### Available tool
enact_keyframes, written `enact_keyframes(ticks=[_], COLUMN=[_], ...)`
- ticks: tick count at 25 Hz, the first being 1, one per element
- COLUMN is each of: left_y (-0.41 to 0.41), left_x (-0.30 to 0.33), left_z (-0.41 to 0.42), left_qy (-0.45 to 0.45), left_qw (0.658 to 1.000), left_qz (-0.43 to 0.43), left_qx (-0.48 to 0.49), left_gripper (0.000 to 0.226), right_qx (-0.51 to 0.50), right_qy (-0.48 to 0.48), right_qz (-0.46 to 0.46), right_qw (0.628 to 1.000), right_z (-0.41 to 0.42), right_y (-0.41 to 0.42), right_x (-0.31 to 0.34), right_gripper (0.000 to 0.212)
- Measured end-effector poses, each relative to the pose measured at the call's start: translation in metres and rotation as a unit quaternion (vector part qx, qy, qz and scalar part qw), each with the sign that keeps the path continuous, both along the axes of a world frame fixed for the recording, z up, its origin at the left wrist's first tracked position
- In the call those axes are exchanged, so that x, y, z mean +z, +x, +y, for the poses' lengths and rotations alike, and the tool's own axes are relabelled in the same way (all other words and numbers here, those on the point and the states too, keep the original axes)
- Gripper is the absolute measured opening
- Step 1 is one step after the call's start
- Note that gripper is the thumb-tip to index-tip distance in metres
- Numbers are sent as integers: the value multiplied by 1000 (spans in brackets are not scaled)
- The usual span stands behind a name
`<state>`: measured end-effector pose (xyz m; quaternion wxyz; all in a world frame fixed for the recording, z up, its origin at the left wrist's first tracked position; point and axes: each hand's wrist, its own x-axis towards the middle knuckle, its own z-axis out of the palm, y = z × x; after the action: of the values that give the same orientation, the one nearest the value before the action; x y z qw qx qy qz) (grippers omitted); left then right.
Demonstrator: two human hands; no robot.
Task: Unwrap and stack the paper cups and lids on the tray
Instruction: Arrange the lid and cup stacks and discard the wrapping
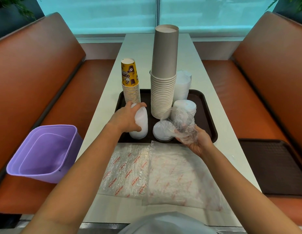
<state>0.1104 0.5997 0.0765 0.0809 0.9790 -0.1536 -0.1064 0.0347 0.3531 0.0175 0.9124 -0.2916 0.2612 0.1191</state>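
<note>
A dark brown tray [206,105] on the white table carries a tall stack of grey paper cups [163,78] and a shorter stack of yellow printed cups [130,81], both upside down. My left hand [124,118] grips a white lid stack [141,125] standing at the tray's front left. My right hand [199,141] holds a crumpled clear plastic wrapper [184,125] over the tray's front right. Under and beside the wrapper lie flat white lids [161,130], with another lid stack [185,106] behind. More white lids [183,85] stand at the back right.
Two flattened clear wrappers [157,173] with red print lie on the table in front of the tray. A purple bin [43,152] sits on the left orange bench. A second dark tray [275,166] lies on the right bench.
</note>
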Motion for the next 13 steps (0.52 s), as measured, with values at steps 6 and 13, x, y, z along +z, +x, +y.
enact_keyframes(ticks=[6,13], left_y=[-33,-83], left_x=[30,9], left_z=[-16,-75], left_qy=[-177,-341], left_qw=[955,938], left_qz=[-238,-62], left_qx=[-28,-13], left_gripper=[72,21], right_qx=[9,117], right_qy=[-19,-72], right_qz=[-24,-25], right_qw=[999,990], right_z=[6,-3], right_y=[-2,-12], right_x=[13,34], right_gripper=[43,70])
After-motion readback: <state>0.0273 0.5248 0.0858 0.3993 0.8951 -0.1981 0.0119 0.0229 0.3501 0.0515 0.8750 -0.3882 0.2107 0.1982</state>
